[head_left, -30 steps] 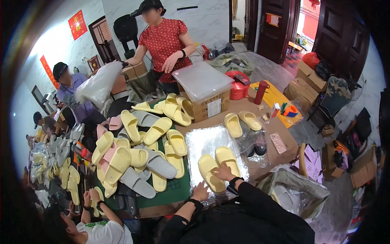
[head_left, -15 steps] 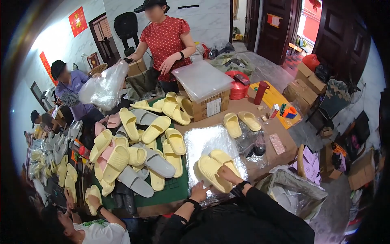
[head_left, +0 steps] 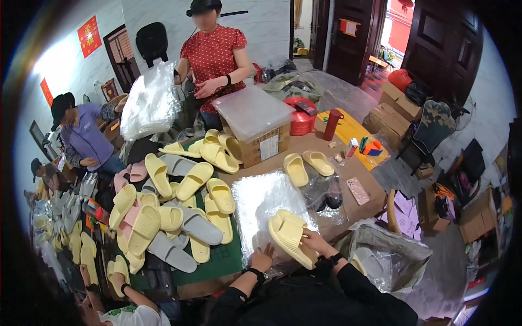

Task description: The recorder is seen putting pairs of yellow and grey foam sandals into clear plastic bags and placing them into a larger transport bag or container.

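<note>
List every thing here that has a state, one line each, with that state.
Right hand: gripping the stacked yellow slipper pair.
Left hand: flat on the clear plastic bags.
Cardboard box: open, topped with plastic bags.
Red bottle: upright, capped.
Phone: lying flat on the table.

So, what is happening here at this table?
A person holds a pair of yellow slippers stacked together in the right hand, over a pile of clear plastic bags. The left hand rests on the bags. More slippers lie heaped to the left, and another pair lies beyond.
</note>
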The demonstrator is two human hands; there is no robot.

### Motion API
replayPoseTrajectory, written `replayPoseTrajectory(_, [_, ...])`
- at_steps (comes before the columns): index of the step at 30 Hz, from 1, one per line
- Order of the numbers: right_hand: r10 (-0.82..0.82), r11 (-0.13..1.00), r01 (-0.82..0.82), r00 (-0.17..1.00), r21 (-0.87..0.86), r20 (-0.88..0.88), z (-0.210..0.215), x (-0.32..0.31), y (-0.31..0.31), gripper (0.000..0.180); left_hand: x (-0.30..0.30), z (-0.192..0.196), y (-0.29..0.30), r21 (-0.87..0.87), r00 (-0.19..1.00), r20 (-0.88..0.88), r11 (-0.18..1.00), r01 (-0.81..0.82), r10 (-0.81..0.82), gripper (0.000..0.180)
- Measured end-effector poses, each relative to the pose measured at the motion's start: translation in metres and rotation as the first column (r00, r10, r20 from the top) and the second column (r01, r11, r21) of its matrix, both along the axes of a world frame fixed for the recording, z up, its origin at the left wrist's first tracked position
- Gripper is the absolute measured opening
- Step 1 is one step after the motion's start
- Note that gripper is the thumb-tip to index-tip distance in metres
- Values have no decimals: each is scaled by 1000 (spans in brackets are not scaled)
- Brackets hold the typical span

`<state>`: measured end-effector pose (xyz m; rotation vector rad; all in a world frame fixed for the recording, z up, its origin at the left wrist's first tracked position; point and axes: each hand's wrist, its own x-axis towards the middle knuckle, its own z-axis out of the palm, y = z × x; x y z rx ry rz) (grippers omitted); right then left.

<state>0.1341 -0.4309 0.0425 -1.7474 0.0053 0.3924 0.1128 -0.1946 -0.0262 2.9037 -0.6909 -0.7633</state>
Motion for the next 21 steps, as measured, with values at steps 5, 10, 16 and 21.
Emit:
replayPoseTrajectory(5, [78,989,-64,992,131,-102,4,-3,1,33,2,-22,1,56,998,61,998,-4,1,53])
replayPoseTrajectory(10, [266,958,-242,951,156,-157,20,-9,3,33,9,-16,0,-267,941,323,964,-15,104,41])
replayPoseTrajectory(16, [381,899,-328,913,290,-147,25,-15,-10,32,9,-13,3,-217,927,360,976,-25,103,53])
replayPoseTrajectory(21, [471,865,-377,837,330,-279,38,-17,-15,35,12,-21,5,-385,823,519,923,-16,230,66])
